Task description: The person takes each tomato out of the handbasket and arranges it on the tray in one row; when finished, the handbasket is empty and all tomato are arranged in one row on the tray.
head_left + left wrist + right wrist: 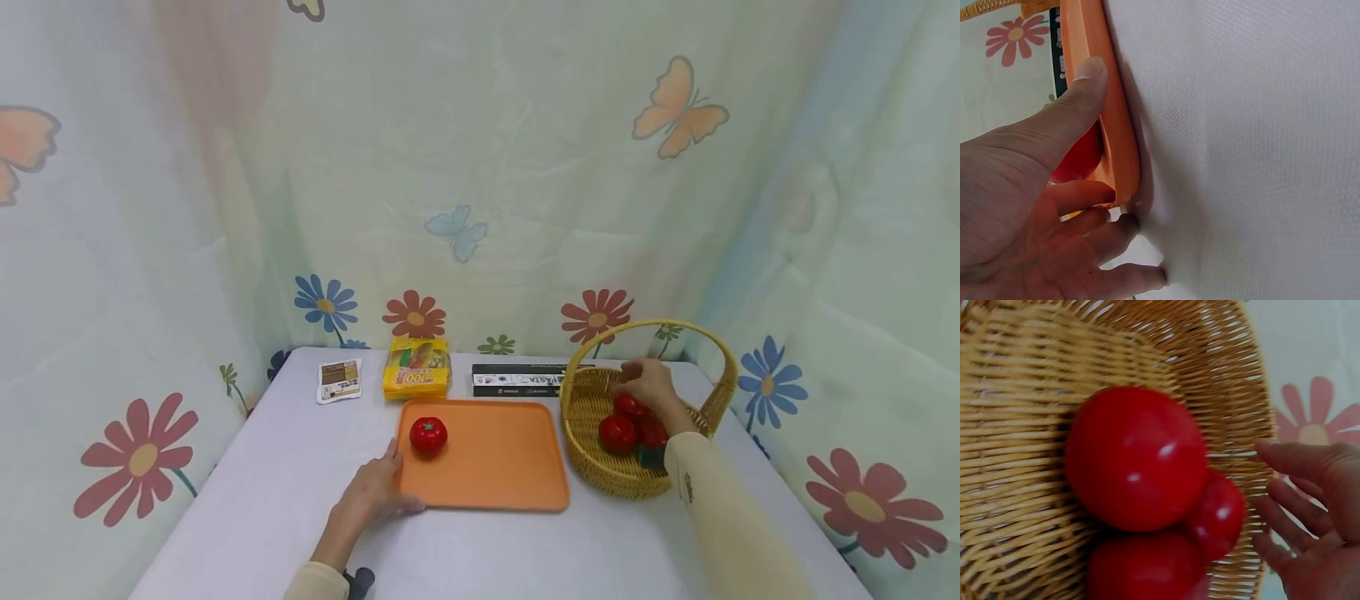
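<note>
An orange tray (487, 458) lies on the table with a red tomato (428, 437) on its left part. My left hand (377, 490) holds the tray's near left corner; in the left wrist view the thumb (1088, 78) is on the rim and the index finger touches the other side of the corner. A wicker basket (600, 473) stands at the right, holding red tomatoes (1138, 459) of different sizes and a dark green item (651, 457). Over the basket's far right part is my right hand (651, 387), fingers loosely bent, nothing between them.
Behind the tray lie a yellow food packet (417, 369) and a black pasta box (517, 380). A small white and brown pouch (339, 381) is at the back left. The basket's tall handle (652, 323) arches over it. A flowered curtain (480, 167) surrounds the table.
</note>
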`<state>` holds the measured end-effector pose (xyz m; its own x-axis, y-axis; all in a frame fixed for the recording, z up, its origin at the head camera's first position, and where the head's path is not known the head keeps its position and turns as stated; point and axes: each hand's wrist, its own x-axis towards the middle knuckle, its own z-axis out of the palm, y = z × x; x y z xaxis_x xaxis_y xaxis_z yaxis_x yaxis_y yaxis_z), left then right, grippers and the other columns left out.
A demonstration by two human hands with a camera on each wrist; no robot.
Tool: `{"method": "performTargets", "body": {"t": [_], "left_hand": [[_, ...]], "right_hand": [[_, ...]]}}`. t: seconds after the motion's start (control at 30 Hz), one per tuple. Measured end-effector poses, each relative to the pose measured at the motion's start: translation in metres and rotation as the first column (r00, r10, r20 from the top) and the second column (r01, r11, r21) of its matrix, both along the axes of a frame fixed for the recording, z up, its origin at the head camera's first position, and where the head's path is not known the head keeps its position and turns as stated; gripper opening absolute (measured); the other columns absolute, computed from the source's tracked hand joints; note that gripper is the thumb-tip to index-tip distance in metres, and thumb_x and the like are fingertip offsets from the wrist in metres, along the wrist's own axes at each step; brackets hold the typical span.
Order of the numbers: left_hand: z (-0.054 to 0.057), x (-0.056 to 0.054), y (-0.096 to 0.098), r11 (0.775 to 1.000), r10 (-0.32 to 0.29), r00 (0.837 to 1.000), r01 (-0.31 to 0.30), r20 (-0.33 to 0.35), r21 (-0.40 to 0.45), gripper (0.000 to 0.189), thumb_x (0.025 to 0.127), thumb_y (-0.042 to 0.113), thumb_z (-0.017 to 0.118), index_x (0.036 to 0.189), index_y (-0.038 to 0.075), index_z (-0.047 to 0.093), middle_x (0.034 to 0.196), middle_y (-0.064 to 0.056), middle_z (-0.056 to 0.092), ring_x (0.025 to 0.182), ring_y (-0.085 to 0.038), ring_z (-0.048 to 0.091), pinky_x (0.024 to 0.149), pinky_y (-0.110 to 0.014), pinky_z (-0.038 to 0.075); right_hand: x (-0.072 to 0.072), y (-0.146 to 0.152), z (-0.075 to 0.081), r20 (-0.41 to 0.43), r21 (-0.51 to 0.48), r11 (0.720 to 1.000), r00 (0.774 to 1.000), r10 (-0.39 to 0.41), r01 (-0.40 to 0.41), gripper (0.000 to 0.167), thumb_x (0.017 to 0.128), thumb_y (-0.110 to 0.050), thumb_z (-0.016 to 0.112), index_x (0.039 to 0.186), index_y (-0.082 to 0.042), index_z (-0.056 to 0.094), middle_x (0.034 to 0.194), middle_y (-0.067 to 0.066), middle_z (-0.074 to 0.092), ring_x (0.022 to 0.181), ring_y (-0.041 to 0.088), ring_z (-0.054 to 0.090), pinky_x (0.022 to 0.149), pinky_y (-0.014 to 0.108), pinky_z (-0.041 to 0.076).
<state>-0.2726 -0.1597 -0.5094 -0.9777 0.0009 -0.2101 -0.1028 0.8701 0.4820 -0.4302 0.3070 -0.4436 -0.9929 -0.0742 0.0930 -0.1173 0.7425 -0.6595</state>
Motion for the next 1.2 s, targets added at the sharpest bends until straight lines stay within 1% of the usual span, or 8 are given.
{"method": "performTargets", "body": {"t": [0.17,0.3,0.5,0.63,0.83,1.0,1.1,1.2], "left_hand": [[-0.001,-0.001,0.005,1.0,-0.016,1.0,0.016,-0.018,-0.003,0.105,0.078,0.037,0.099,0.159,-0.004,0.047,0.162,-0.028,0.048,0.142,-0.051,0.052,0.116,-0.064,0.046],[-0.001,-0.001,0.006,1.0,-0.022,1.0,0.022,-0.021,0.008,0.109,0.077,0.039,0.099,0.161,-0.004,0.044,0.161,-0.029,0.049,0.142,-0.051,0.052,0.116,-0.064,0.047],[-0.002,0.004,-0.005,1.0,-0.005,1.0,0.005,-0.012,-0.017,0.108,0.077,0.04,0.098,0.159,-0.006,0.046,0.162,-0.029,0.047,0.141,-0.052,0.052,0.115,-0.065,0.047],[-0.002,0.006,-0.012,1.0,-0.017,1.0,0.016,-0.024,-0.023,0.104,0.078,0.039,0.098,0.157,-0.007,0.049,0.164,-0.029,0.045,0.142,-0.053,0.052,0.116,-0.064,0.047],[-0.001,0.004,-0.007,0.999,-0.048,0.998,0.048,-0.047,0.0,0.101,0.078,0.038,0.098,0.155,-0.007,0.051,0.166,-0.028,0.043,0.142,-0.052,0.052,0.116,-0.064,0.046],[-0.003,0.003,-0.003,0.999,-0.054,0.997,0.054,-0.05,0.002,0.102,0.077,0.037,0.099,0.155,-0.008,0.051,0.166,-0.029,0.043,0.141,-0.052,0.053,0.117,-0.063,0.047],[-0.002,0.003,-0.002,0.999,-0.05,0.997,0.05,-0.053,0.0,0.103,0.077,0.037,0.099,0.155,-0.008,0.05,0.165,-0.029,0.043,0.14,-0.052,0.054,0.117,-0.062,0.047],[-0.003,0.003,-0.003,0.998,-0.061,0.996,0.06,-0.058,-0.018,0.103,0.077,0.038,0.099,0.156,-0.008,0.05,0.164,-0.029,0.044,0.139,-0.052,0.055,0.116,-0.063,0.048]], "right_hand": [[0.007,0.009,-0.011,0.043,0.03,0.998,0.997,-0.064,0.062,0.057,0.087,-0.002,0.082,0.135,0.019,0.061,0.131,0.041,0.064,0.124,0.057,0.056,0.112,0.068,0.047],[0.012,0.01,-0.016,0.041,0.018,0.993,0.992,-0.119,0.118,0.059,0.084,-0.002,0.084,0.135,0.018,0.062,0.134,0.041,0.062,0.129,0.06,0.049,0.115,0.069,0.043],[0.01,-0.007,-0.025,0.094,-0.032,0.985,0.981,-0.168,0.171,0.061,0.086,-0.009,0.087,0.134,0.018,0.062,0.138,0.042,0.058,0.132,0.06,0.047,0.118,0.069,0.04],[0.009,-0.016,-0.027,0.105,-0.012,0.983,0.978,-0.183,0.185,0.062,0.085,-0.011,0.089,0.133,0.018,0.063,0.137,0.042,0.058,0.131,0.059,0.048,0.117,0.069,0.041],[0.013,-0.009,-0.02,0.07,0.024,0.984,0.982,-0.176,0.175,0.062,0.083,-0.011,0.09,0.129,0.02,0.063,0.132,0.042,0.061,0.126,0.059,0.052,0.113,0.069,0.044],[0.018,-0.002,-0.014,0.046,0.011,0.986,0.985,-0.169,0.169,0.07,0.086,-0.017,0.088,0.138,0.018,0.058,0.139,0.042,0.059,0.13,0.057,0.051,0.114,0.069,0.045],[0.026,-0.003,-0.002,0.036,-0.014,0.986,0.986,-0.165,0.165,0.074,0.093,-0.024,0.083,0.148,0.015,0.052,0.144,0.041,0.056,0.13,0.055,0.053,0.113,0.067,0.048],[0.045,-0.011,0.012,0.064,-0.059,0.985,0.985,-0.16,0.164,0.079,0.097,-0.032,0.08,0.156,0.01,0.046,0.149,0.04,0.053,0.132,0.053,0.054,0.111,0.065,0.051]]}}
